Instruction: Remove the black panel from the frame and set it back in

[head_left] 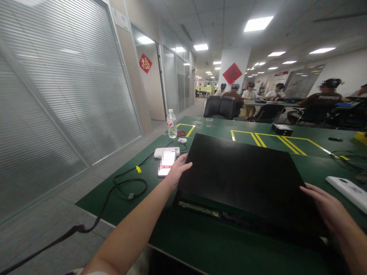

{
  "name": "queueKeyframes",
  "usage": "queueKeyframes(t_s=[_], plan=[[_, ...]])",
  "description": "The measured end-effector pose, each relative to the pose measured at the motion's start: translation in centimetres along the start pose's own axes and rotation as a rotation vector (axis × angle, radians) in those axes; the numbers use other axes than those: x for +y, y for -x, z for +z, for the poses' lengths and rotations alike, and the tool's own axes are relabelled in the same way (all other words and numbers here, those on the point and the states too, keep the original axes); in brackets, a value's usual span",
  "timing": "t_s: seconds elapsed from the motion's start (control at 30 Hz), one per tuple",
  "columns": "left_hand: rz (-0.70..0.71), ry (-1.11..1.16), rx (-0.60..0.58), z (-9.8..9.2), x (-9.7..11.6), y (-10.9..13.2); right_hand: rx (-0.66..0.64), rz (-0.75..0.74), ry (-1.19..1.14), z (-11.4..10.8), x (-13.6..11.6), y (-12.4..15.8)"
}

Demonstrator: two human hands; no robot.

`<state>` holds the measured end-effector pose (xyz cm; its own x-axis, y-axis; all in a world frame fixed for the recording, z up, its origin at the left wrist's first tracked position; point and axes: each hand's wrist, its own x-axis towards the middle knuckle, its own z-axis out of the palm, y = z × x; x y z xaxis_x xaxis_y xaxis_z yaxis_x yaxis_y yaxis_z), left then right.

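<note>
Over the green bench, your left hand pinches the left edge of a broad black panel, thumb on top, while your right hand lays its fingers over the right edge, thumb hidden. Green circuit board shows below the near edge; a lit phone lies just beside your left hand, a looping black cable farther left, and a white device near your right.
</note>
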<state>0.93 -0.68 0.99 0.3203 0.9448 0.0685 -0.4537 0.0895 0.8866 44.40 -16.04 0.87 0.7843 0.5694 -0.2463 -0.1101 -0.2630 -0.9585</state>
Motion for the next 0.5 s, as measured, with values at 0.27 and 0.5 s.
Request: queueKeyframes(t_s=[0.27,0.5], plan=[[-0.085,0.017,0.014,0.5,0.5,0.4,-0.099,0.015,-0.173,-0.8,-1.3,3.3],[-0.177,-0.016,0.026,2.0,0.9,1.1,0.059,-0.344,0.007,-2.4,-0.4,0.8]])
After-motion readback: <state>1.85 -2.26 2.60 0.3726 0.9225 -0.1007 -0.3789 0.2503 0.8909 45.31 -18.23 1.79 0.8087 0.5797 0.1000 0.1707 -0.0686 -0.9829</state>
